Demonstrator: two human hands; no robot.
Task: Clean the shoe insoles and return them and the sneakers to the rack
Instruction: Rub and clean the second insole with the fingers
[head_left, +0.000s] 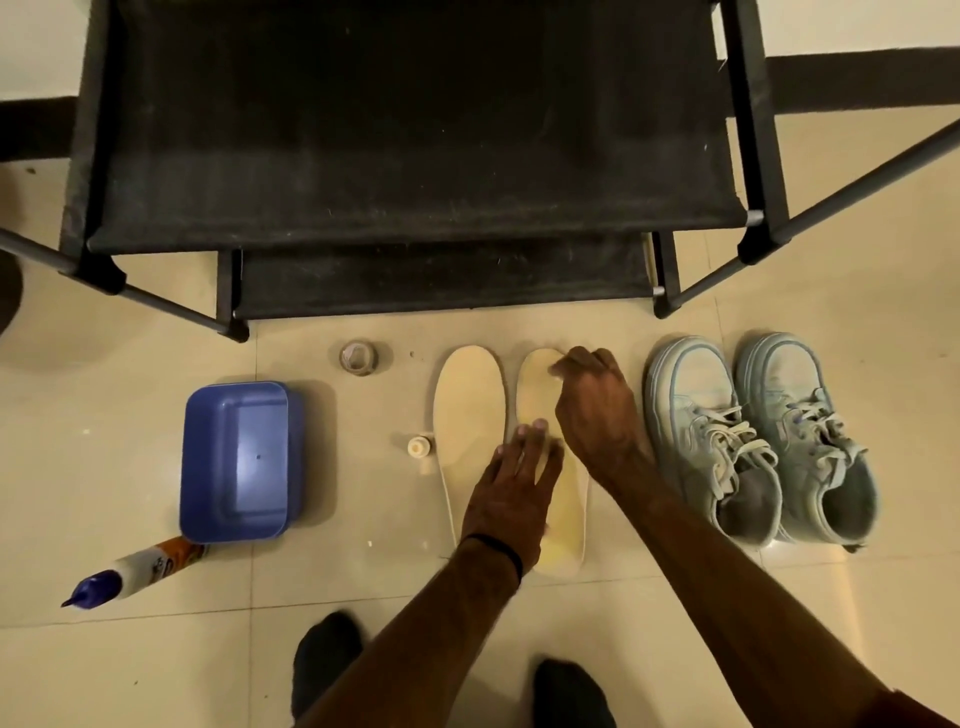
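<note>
A black fabric-shelved shoe rack with a dark tube frame (415, 156) fills the scene from ten to two o'clock, standing on the cream tiled floor (363, 597). At three o'clock a pair of pale blue lace-up sneakers (761, 441) sits side by side, toes toward the rack, touching each other. At nine o'clock lies a blue rectangular plastic tub (239, 462), and at eight o'clock, just beside its near corner, a white squeeze bottle with a blue nozzle (130, 571) lies on its side.

At the centre two cream foam insoles lie flat on the floor, toes toward the rack: the left insole (467, 415) bare, the right insole (535, 395) under both hands. The left hand (511, 499), a dark band at its wrist, is spread flat with fingers extended, pressing across the heel halves of both insoles. The right hand (592, 410) is curled at the toe of the right insole, fingertips pinched together; whether they grip anything cannot be told.

Toward eleven o'clock from the insoles sits a roll of clear tape (358, 357), and just beside the left insole's edge stands a small white bottle (418, 447).
</note>
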